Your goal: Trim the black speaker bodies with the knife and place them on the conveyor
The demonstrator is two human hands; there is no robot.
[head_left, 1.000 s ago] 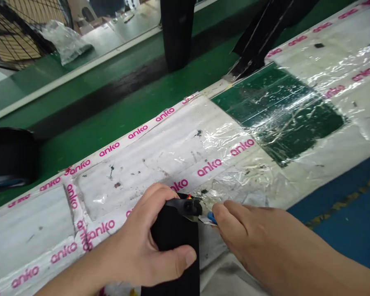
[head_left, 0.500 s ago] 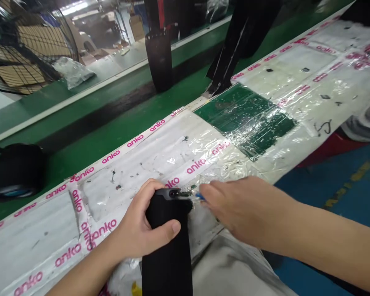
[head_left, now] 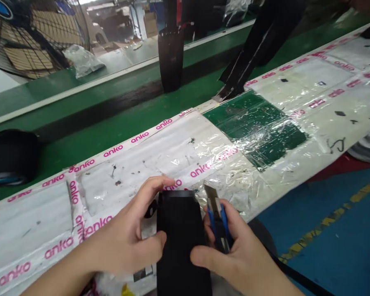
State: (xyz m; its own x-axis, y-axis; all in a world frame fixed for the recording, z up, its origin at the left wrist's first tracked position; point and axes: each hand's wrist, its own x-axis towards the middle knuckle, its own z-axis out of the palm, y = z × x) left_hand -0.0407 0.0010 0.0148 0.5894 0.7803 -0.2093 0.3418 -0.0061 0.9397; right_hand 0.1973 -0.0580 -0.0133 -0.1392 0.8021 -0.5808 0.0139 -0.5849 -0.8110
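A long flat black piece [head_left: 181, 242] points away from me at the near edge of the work surface, its far end squared off. My left hand [head_left: 132, 234] is curled at its left side, with the thumb on the left edge and the fingers near the far corner. A small rounded black part [head_left: 151, 209] shows beneath that hand. My right hand [head_left: 234, 250] grips a blue and black utility knife [head_left: 217, 222], the wide blade out and pointing up and away. The right thumb presses the black piece's right side. What the piece's underside looks like is hidden.
White sheeting with pink "anko" tape [head_left: 135, 164] covers the bench. A green patch [head_left: 259, 127] shows through. Beyond runs a green belt [head_left: 111, 119] with a black roll [head_left: 12, 156] and hanging black pieces [head_left: 171, 59]. A fan [head_left: 43, 37] stands back left.
The knife has come away from the black piece's far end, its blade now turned upward. The right thumb has come onto the piece, whose dark fitting with a hole no longer shows at the end.
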